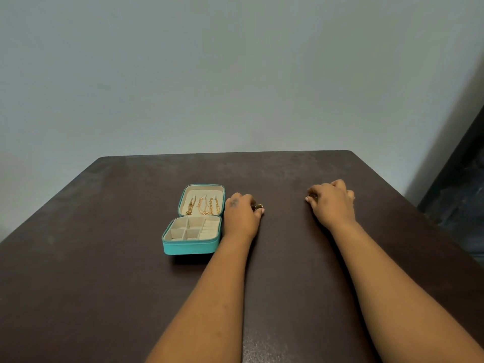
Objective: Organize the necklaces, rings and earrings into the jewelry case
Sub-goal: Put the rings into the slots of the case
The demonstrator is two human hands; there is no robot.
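Note:
A teal jewelry case [188, 247] lies open on the dark table, its lid flat behind the base. Several gold necklaces [205, 205] hang inside the cream lid. The base shows small square compartments and ring rolls with nothing visible in them. My left hand [242, 214] rests just right of the case, its thumb and fingers pinching a small gold ring [258, 206] against the table. Farther right, my right hand [331, 203] is curled over the tabletop, its fingertips closing on a small gold piece [312, 196] that is mostly hidden.
The dark brown table [131, 284] reaches back to a pale wall. Its right edge runs diagonally close to my right hand, with a dark floor area [461, 195] beyond. Both forearms stretch across the near half of the table.

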